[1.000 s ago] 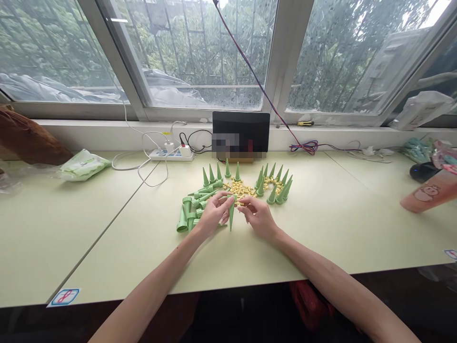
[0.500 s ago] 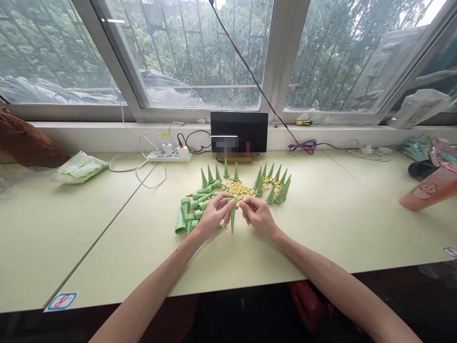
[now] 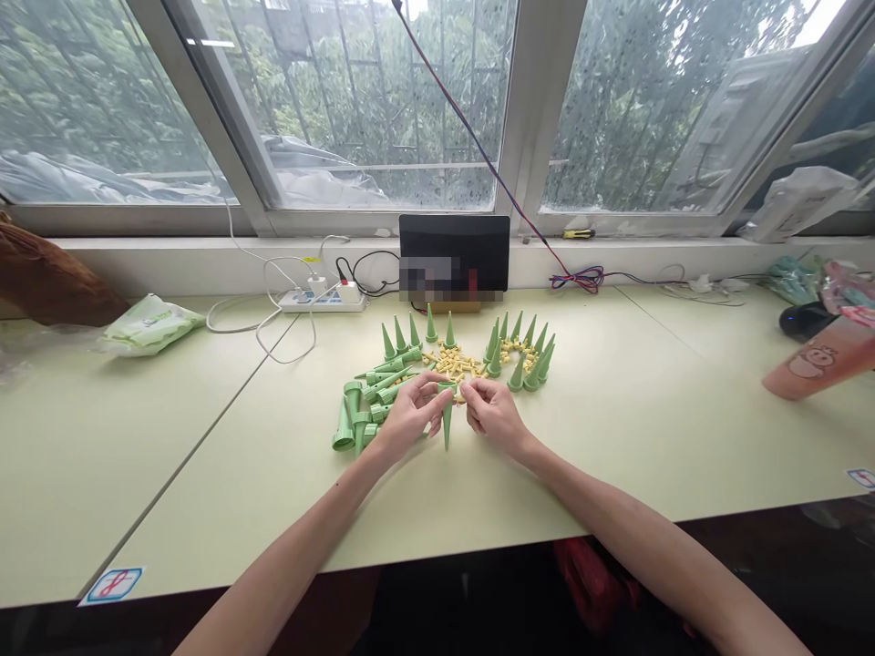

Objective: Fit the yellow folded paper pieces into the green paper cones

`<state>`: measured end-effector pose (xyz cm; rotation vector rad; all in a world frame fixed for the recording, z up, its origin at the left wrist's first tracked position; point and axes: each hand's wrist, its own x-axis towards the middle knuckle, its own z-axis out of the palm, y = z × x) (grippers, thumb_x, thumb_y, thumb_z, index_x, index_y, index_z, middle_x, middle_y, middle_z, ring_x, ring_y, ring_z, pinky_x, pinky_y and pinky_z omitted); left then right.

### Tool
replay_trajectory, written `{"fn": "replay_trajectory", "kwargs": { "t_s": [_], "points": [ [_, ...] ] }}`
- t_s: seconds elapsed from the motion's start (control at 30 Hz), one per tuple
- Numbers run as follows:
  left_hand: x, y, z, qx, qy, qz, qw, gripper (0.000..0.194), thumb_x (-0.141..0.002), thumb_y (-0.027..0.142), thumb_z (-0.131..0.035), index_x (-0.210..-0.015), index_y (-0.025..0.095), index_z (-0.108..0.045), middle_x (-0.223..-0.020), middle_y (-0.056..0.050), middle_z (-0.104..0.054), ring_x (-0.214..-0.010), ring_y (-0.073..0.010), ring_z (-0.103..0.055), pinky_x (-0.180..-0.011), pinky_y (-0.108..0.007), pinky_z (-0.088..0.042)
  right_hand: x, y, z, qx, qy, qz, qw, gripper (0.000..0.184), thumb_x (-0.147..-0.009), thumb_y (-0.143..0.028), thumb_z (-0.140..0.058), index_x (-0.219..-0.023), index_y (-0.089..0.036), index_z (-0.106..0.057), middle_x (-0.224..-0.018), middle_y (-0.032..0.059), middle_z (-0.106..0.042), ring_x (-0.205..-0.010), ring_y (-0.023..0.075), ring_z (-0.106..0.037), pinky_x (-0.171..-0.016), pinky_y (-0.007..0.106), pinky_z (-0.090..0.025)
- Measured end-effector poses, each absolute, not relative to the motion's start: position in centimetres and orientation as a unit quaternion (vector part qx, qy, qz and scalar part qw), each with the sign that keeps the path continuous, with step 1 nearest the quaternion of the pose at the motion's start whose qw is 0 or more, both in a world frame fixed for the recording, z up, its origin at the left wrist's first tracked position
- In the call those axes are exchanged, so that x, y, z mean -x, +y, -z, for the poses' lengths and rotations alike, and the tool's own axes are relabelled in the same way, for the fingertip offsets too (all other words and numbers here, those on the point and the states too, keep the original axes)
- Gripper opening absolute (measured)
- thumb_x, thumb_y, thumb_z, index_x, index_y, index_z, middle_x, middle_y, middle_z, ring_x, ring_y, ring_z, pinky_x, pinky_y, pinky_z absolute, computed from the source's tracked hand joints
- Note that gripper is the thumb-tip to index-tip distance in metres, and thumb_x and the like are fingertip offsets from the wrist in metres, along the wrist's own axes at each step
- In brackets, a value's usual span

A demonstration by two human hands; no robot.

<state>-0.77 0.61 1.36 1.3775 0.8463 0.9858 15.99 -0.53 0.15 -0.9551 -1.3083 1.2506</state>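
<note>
My left hand (image 3: 410, 415) is closed on a green plastic watering spike (image 3: 447, 428), whose point hangs down and whose wide end faces up. Right beside that wide end, my right hand (image 3: 498, 415) pinches a small yellow peg (image 3: 458, 398), mostly covered by the fingertips. Beyond both hands lies a loose pile of yellow pegs (image 3: 459, 363). Several green spikes (image 3: 413, 333) stand point-up behind the pile on the left, and more upright spikes (image 3: 533, 374) form a curve on the right. Other green spikes (image 3: 344, 426) lie or stand jumbled by my left hand.
Behind the spikes stands a dark screen (image 3: 454, 255). A power strip (image 3: 324, 299) with cables sits to its left. A wipes packet (image 3: 154, 325) lies at the far left. A pink cup (image 3: 813, 360) leans at the right. Bundled wire (image 3: 580, 280) rests near the sill.
The spike in my left hand has dipped slightly. My right fingertips stay close to its wide end. The whole view has shifted a little; the other spikes look unchanged.
</note>
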Motion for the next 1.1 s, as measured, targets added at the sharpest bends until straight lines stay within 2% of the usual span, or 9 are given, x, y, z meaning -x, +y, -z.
{"fn": "replay_trajectory", "kwargs": {
  "t_s": [0.13, 0.3, 0.47, 0.63, 0.77, 0.87, 0.97, 1.1],
  "points": [
    [0.6, 0.4, -1.8, -0.602, 0.369, -0.419, 0.570, 0.036, -0.083, 0.046, -0.070, -0.104, 0.020, -0.057, -0.064, 0.008, -0.046, -0.042, -0.0057, -0.043, -0.039, -0.020, -0.040, -16.1, -0.4, 0.1, 0.398, -0.527, -0.551, 0.510, 0.045, -0.085, -0.055, -0.062, -0.062, -0.022, -0.043, -0.038, -0.0103, -0.034, -0.029, 0.0069, -0.034, -0.034, 0.022, -0.024],
    [0.5, 0.2, -1.9, -0.610, 0.375, -0.414, 0.562, 0.037, -0.082, 0.046, -0.071, -0.103, 0.020, -0.056, -0.066, 0.007, -0.047, -0.042, -0.0050, -0.043, -0.039, -0.019, -0.038, -16.2, -0.1, 0.4, 0.406, -0.512, -0.574, 0.494, 0.040, -0.086, -0.053, -0.060, -0.065, -0.019, -0.051, -0.036, -0.0107, -0.033, -0.028, 0.0067, -0.031, -0.033, 0.021, -0.022],
    [0.5, 0.2, -1.8, -0.607, 0.376, -0.417, 0.562, 0.037, -0.082, 0.047, -0.071, -0.103, 0.020, -0.057, -0.067, 0.007, -0.048, -0.042, -0.0049, -0.043, -0.038, -0.020, -0.038, -16.2, -0.1, 0.2, 0.408, -0.500, -0.588, 0.488, 0.039, -0.084, -0.052, -0.061, -0.065, -0.019, -0.051, -0.037, -0.0115, -0.031, -0.028, 0.0070, -0.034, -0.032, 0.021, -0.022],
    [0.4, 0.4, -1.6, -0.590, 0.383, -0.427, 0.568, 0.039, -0.081, 0.048, -0.072, -0.104, 0.019, -0.059, -0.063, 0.007, -0.050, -0.041, -0.0057, -0.043, -0.038, -0.020, -0.039, -16.0, -0.2, 0.2, 0.404, -0.506, -0.579, 0.495, 0.041, -0.086, -0.052, -0.061, -0.064, -0.020, -0.047, -0.041, -0.0098, -0.036, -0.030, 0.0073, -0.038, -0.033, 0.021, -0.025],
    [0.5, 0.8, -1.4, -0.551, 0.391, -0.441, 0.590, 0.039, -0.079, 0.047, -0.074, -0.102, 0.018, -0.061, -0.055, 0.008, -0.047, -0.039, -0.0058, -0.040, -0.037, -0.020, -0.038, -16.1, -0.2, 0.4, 0.417, -0.559, -0.510, 0.503, 0.044, -0.092, -0.054, -0.054, -0.066, -0.020, -0.049, -0.049, -0.0049, -0.049, -0.033, 0.0080, -0.042, -0.036, 0.023, -0.032],
    [0.6, 1.0, -1.6, -0.512, 0.395, -0.453, 0.614, 0.041, -0.076, 0.049, -0.077, -0.095, 0.018, -0.059, -0.048, 0.009, -0.045, -0.035, -0.0058, -0.037, -0.035, -0.019, -0.034, -16.2, -0.4, 0.5, 0.439, -0.616, -0.414, 0.507, 0.036, -0.094, -0.051, -0.053, -0.084, -0.018, -0.060, -0.067, 0.0004, -0.061, -0.042, 0.0098, -0.050, -0.043, 0.024, -0.040],
    [0.5, 1.0, -1.8, -0.489, 0.398, -0.464, 0.622, 0.041, -0.074, 0.050, -0.079, -0.090, 0.018, -0.057, -0.044, 0.009, -0.044, -0.035, -0.0057, -0.035, -0.034, -0.018, -0.032, -16.2, -0.4, 0.6, 0.447, -0.673, -0.324, 0.492, 0.028, -0.095, -0.043, -0.054, -0.101, -0.017, -0.063, -0.077, 0.0035, -0.066, -0.050, 0.0115, -0.052, -0.052, 0.026, -0.043],
    [0.5, 1.1, -2.0, -0.480, 0.407, -0.473, 0.616, 0.042, -0.072, 0.050, -0.080, -0.085, 0.018, -0.055, -0.041, 0.010, -0.040, -0.034, -0.0050, -0.032, -0.034, -0.017, -0.031, -16.2, -0.3, 1.2, 0.429, -0.729, -0.236, 0.479, 0.022, -0.096, -0.032, -0.054, -0.107, -0.016, -0.065, -0.085, 0.0066, -0.068, -0.058, 0.0138, -0.053, -0.061, 0.029, -0.046]
  ]
}}
